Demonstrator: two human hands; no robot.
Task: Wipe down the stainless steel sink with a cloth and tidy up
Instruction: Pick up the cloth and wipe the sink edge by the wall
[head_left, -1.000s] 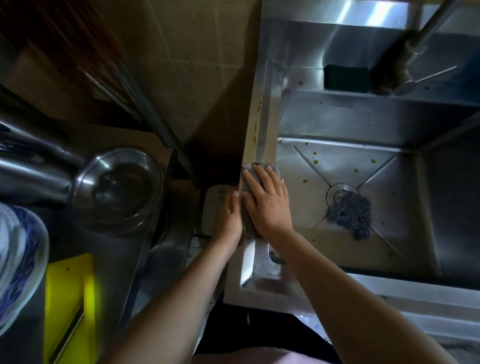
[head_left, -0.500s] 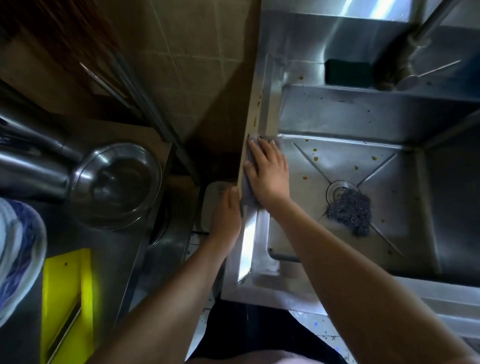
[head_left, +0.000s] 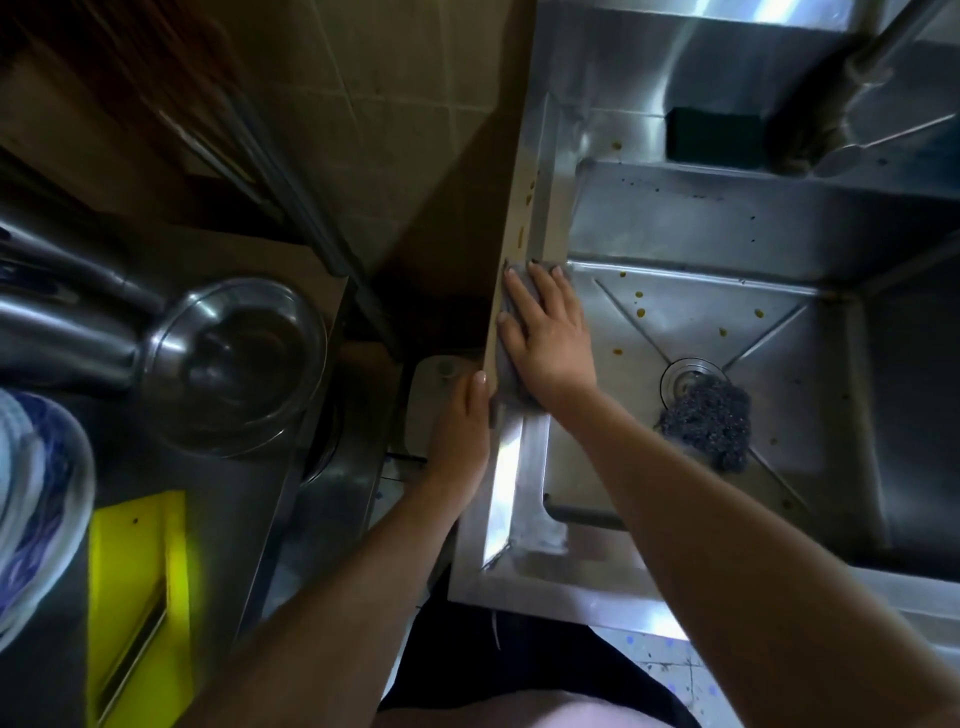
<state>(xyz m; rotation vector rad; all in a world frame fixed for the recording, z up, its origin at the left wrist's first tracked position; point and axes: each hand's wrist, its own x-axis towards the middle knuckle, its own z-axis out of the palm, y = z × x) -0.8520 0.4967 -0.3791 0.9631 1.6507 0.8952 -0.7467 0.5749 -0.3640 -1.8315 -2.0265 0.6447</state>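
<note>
The stainless steel sink (head_left: 691, 223) fills the right half of the view, with brown spots on its left rim and floor. My right hand (head_left: 545, 332) lies flat with straight fingers on a grey cloth (head_left: 506, 374), pressing it onto the sink's left rim. Only the cloth's edges show around the hand. My left hand (head_left: 460, 426) rests against the outer side of that rim just below the cloth, thumb up along the edge; its fingers are hidden. A dark steel-wool scourer (head_left: 711, 421) sits on the drain (head_left: 688, 371).
A dark green sponge (head_left: 714, 135) lies on the back ledge beside the faucet (head_left: 862, 67). To the left stand a metal bowl (head_left: 234, 364), a blue-patterned bowl (head_left: 36, 499) and a yellow board (head_left: 135, 587) on a counter. A tiled wall is behind.
My right hand has slid the cloth farther along the left rim, away from me. The left hand has stayed against the rim's outer side.
</note>
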